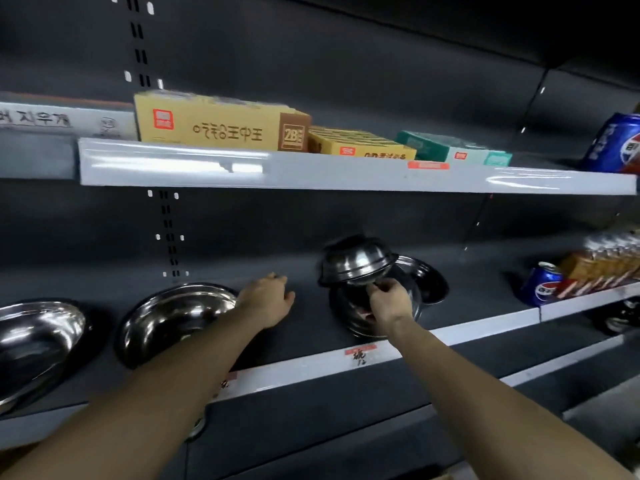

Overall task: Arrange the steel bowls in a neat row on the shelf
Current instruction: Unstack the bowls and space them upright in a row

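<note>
Several steel bowls sit on the dark middle shelf (304,327). One bowl (31,341) lies at the far left and a second bowl (173,317) stands to its right. My left hand (268,299) rests flat on the shelf beside that second bowl, fingers relaxed. My right hand (389,299) pinches the rim of an upturned bowl (356,259) and holds it tilted above another bowl (349,317) on the shelf. Behind these lies one more bowl (429,278), partly hidden.
The upper shelf (346,178) carries yellow boxes (214,124), a teal box (450,148) and a blue cola can (616,143). At the right of the middle shelf lie a blue can (542,282) and packaged snacks (606,261). More steel ware (623,317) shows on a lower shelf.
</note>
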A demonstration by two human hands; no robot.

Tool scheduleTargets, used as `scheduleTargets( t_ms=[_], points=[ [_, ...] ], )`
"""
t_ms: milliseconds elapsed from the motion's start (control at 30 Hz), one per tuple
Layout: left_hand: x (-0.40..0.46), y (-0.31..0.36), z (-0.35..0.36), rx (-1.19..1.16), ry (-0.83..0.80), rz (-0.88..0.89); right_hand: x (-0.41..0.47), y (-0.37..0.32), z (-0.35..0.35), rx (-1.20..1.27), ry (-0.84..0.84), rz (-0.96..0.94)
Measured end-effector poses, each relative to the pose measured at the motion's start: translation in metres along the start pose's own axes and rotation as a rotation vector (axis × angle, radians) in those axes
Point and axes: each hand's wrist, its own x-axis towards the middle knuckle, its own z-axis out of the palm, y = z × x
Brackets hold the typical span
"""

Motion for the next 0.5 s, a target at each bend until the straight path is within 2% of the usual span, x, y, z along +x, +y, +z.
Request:
scheduleTargets(
  t_ms=[133,500],
  points=[
    [0.025,0.037,0.017,-0.032,0.004,-0.034,0.041,-0.001,-0.029,0.099,-0.038,0.024],
    [0.061,0.086,0.040,-0.220,-0.035,-0.172,0.107,-0.011,-0.046,-0.058,-0.077,-0.108]
  ],
)
